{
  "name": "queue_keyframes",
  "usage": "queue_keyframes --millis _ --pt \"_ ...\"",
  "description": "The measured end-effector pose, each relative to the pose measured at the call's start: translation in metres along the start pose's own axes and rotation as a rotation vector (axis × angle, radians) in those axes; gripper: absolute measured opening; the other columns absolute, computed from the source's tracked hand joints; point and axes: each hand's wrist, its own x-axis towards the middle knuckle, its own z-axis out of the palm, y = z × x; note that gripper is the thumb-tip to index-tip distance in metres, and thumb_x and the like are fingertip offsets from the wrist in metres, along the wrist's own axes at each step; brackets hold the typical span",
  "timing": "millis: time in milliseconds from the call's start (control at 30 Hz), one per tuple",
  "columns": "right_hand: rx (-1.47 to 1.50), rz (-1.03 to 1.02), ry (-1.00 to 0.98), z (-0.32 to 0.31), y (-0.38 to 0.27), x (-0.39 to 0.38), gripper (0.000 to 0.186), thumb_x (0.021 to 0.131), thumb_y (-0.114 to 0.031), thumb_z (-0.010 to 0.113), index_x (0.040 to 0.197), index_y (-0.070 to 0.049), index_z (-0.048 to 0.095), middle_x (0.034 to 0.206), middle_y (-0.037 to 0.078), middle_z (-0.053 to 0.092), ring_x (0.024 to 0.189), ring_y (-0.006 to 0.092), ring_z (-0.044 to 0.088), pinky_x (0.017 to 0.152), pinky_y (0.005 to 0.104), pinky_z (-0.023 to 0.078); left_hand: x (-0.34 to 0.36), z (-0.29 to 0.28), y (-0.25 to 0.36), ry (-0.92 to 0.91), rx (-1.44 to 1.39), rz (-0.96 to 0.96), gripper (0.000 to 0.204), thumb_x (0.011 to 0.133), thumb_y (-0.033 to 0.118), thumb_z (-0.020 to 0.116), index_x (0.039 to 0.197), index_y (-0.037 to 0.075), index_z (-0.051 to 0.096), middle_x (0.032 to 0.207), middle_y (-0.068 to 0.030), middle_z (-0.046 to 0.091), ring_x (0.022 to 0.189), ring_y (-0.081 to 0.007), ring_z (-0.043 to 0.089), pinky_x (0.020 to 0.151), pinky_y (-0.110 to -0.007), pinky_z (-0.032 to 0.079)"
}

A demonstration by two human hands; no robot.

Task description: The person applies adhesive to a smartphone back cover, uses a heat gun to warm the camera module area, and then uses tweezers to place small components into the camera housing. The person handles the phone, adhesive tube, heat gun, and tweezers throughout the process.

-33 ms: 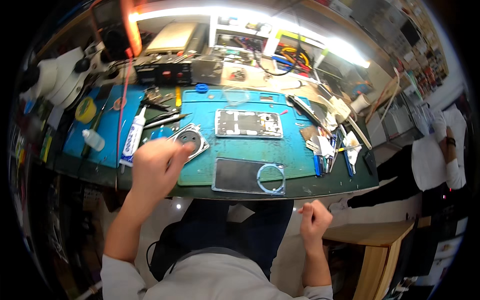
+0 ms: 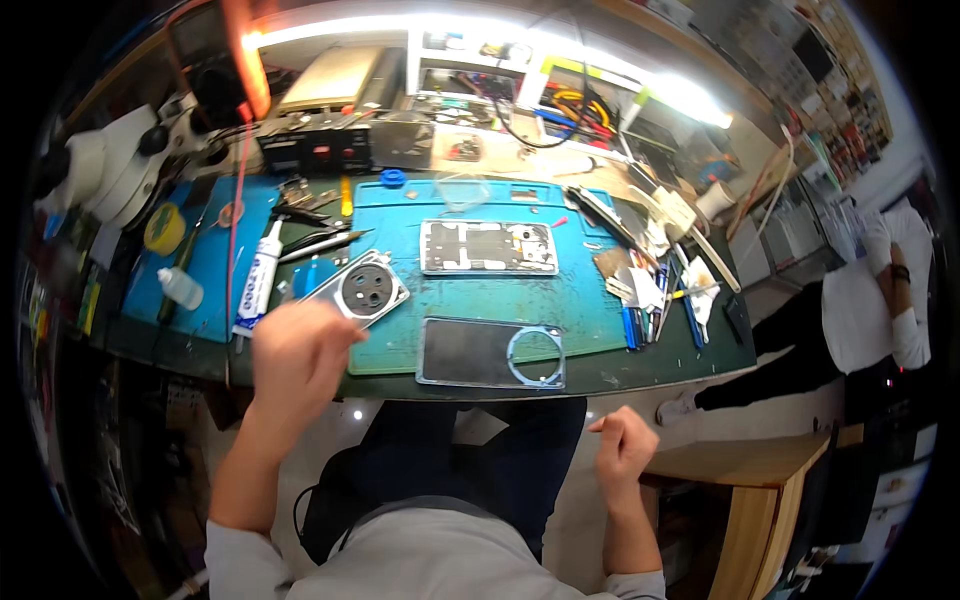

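Observation:
My left hand (image 2: 300,355) hovers at the table's near left edge, its fingers curled closed and nothing showing in them. Just beyond it lies a silver phone back piece (image 2: 398,297) with a round black camera ring (image 2: 367,289), partly covered by that hand. My right hand (image 2: 626,446), loosely fisted with nothing visible in it, is held over the floor short of the table. An opened phone body (image 2: 488,247) with dark and white inner parts rests on the blue work mat (image 2: 470,300). Nearer me is a dark flat phone panel (image 2: 465,352) with a pale blue ring (image 2: 536,357) on its right end.
A white glue tube (image 2: 261,276), pliers (image 2: 305,215) and a small bottle (image 2: 180,288) lie left. On the right are pens and tools (image 2: 650,300). A microscope (image 2: 105,165) stands far left. At the right, a person in white (image 2: 868,300) stands beyond a wooden cabinet (image 2: 740,465).
My left hand has drawn back toward me, off the camera ring, which now shows more fully. The table has shifted slightly left in view. My right hand is nearly unchanged.

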Motion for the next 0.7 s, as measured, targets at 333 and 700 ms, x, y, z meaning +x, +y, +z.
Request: queue_keyframes --millis 333,700 --pt "0.179 -0.786 -0.252 0.066 -0.031 -0.047 0.044 0.087 -0.031 0.076 0.123 -0.007 0.067 0.112 0.011 0.065 0.096 0.0308 0.064 0.089 0.0483 0.049 -0.045 0.071 0.137 -0.766 -1.749 -1.092 0.105 0.097 0.081 0.032 0.162 0.000 0.021 0.165 -0.0183 0.033 0.147 -0.0332 0.040 0.113 -0.050 0.037" --pt "-0.226 -0.358 -0.296 0.012 0.015 0.096 0.019 0.090 -0.018 0.074 0.108 -0.010 0.071 0.070 0.002 0.057 0.060 0.0193 0.057 0.053 0.0338 0.045 0.032 0.105 0.087 -0.302 0.148 0.126 0.056 0.078 0.036 0.081 0.123 0.005 0.068 0.129 -0.0074 0.063 0.117 -0.0263 0.056 0.103 -0.044 0.041"
